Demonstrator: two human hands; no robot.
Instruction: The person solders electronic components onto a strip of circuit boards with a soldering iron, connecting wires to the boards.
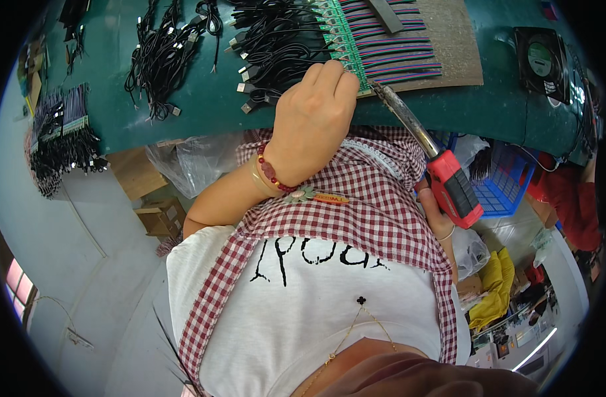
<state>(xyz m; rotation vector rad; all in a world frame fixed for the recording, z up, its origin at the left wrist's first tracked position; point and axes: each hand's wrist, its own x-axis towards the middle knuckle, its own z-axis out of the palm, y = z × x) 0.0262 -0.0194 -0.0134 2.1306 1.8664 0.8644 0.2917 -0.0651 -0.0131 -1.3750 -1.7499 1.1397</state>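
Observation:
My left hand [316, 119] is closed in a pinch at the near end of a row of green circuit boards [342, 36]; whatever lies between its fingertips is hidden beneath it. Black USB cables [276, 66] lie bunched to the left of the boards, and striped multicoloured wires [399, 49] run off to their right. In my right hand [435, 213], partly covered by the handle, is a soldering iron [442, 169] with a red and black grip. Its dark tip points at the near end of the boards, just right of my left fingers.
A grey bar [385, 14] lies across the wires on a brown board [458, 46]. More black cables [167, 59] lie on the green table [217, 109] at left. A black square device [541, 65] sits at right. Below the table edge stands a blue basket [505, 188].

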